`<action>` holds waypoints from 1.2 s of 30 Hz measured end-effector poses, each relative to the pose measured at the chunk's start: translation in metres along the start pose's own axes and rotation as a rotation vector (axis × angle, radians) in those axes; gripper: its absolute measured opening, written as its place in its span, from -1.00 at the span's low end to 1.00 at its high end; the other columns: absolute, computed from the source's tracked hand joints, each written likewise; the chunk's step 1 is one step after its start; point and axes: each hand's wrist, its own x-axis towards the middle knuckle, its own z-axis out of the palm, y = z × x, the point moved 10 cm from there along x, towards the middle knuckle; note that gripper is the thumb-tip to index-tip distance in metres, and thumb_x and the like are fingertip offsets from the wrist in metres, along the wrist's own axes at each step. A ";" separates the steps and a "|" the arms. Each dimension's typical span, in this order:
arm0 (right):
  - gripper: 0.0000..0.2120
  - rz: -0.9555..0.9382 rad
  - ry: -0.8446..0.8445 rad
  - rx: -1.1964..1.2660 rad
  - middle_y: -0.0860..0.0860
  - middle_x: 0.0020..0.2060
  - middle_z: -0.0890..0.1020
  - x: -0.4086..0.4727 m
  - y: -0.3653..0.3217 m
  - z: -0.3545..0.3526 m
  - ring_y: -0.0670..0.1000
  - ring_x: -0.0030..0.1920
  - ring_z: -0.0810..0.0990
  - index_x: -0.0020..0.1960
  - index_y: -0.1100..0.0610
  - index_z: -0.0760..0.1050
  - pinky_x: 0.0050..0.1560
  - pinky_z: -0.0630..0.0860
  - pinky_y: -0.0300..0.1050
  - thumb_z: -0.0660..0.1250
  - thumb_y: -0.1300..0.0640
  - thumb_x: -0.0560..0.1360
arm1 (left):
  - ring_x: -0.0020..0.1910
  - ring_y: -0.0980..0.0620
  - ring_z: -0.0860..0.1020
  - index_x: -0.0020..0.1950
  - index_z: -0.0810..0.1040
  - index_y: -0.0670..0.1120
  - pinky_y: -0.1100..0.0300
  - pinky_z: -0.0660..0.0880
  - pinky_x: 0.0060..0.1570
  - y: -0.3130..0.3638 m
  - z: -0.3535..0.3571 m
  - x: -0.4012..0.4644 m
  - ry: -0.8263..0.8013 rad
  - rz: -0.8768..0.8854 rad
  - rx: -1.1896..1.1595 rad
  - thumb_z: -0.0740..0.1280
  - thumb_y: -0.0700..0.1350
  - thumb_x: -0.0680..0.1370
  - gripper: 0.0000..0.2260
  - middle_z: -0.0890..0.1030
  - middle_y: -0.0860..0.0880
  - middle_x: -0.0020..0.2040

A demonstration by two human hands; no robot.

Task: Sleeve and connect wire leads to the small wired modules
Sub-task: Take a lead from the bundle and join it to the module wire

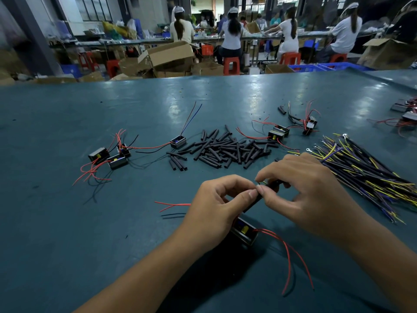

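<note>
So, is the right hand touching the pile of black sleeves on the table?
Apart. The head view shows the right hand raised nearer the camera, with bare table visible between its knuckles and the pile of black sleeves.

Modules (244,231): about 9 countable. Sleeves (222,149): 1 pile. Leads (365,170): 1 bundle. Hands (216,208): 2.

Teal table (67,222) is gleaming with pale glare patches at twelve o'clock. Black sleeves (222,149) are lying dead centre, matte and dark. At nine o'clock, black modules (108,155) are showing yellow spots and trailing red wires (93,172). A red and a blue lead are rising from another module (178,141). At three o'clock, the bundle (365,170) is mixing black, yellow and purple strands. Red stools (231,65) are glowing at twelve.
</note>
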 end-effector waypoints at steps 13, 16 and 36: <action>-0.84 -0.090 -0.017 -0.069 -0.11 -0.37 0.51 -0.001 -0.002 0.000 -0.01 -0.31 0.46 -0.18 0.06 0.60 -0.19 0.34 -0.03 0.31 0.03 0.51 | -0.04 0.02 0.67 0.12 0.66 -0.10 0.17 0.56 -0.02 -0.015 0.004 -0.002 -0.157 -0.073 0.024 0.46 -0.14 0.55 -0.84 0.72 -0.05 -0.01; -0.88 -0.127 -0.036 -0.076 -0.13 -0.36 0.50 -0.003 -0.004 0.002 -0.03 -0.31 0.44 -0.16 0.05 0.60 -0.19 0.32 -0.06 0.34 0.04 0.50 | -0.18 0.15 0.58 0.06 0.66 -0.16 0.32 0.47 -0.14 -0.014 0.003 -0.002 -0.165 -0.078 -0.035 0.44 -0.14 0.55 -0.86 0.69 0.02 -0.13; -0.82 -0.076 -0.055 -0.041 -0.17 -0.35 0.45 -0.006 0.001 0.002 -0.08 -0.32 0.39 -0.14 0.07 0.57 -0.20 0.41 -0.02 0.28 -0.02 0.50 | -0.20 0.14 0.61 0.03 0.63 -0.01 0.24 0.54 -0.14 -0.010 -0.002 -0.003 -0.159 -0.022 0.155 0.41 -0.07 0.59 -0.94 0.68 -0.01 -0.16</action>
